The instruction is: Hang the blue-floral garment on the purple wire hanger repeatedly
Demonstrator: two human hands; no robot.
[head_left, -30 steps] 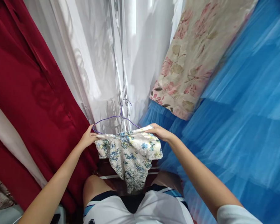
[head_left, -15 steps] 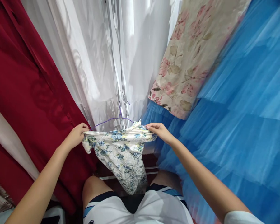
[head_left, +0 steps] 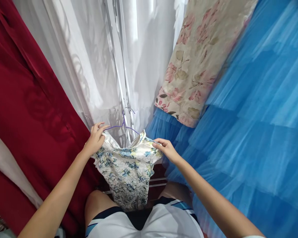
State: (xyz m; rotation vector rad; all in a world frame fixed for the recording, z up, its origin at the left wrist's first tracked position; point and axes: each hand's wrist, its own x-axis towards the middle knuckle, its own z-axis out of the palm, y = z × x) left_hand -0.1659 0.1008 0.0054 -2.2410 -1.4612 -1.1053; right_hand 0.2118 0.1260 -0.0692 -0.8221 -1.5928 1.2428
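A white floral top (head_left: 126,168) with blue and yellow flowers hangs in front of my knees, its neckline sagging in the middle. A thin purple hanger (head_left: 123,125) runs through its shoulders, hook pointing up. My left hand (head_left: 95,138) grips the top's left shoulder together with the hanger's end, fingers bent over the edge. At the opposite shoulder, my right hand (head_left: 166,148) pinches the cloth and hanger end between thumb and fingers. The parts of the hanger inside the shoulders are covered by cloth.
Red fabric (head_left: 39,99) hangs at the left, and white drapes (head_left: 149,59) with a white metal rack pole (head_left: 116,49) stand behind. To the right hang a cream floral cloth (head_left: 186,72) and a blue tiered tulle skirt (head_left: 258,109).
My left hand has moved right and slightly up, now bent over the shoulder. The top has spread out more evenly on the hanger, its neckline dipping lower.
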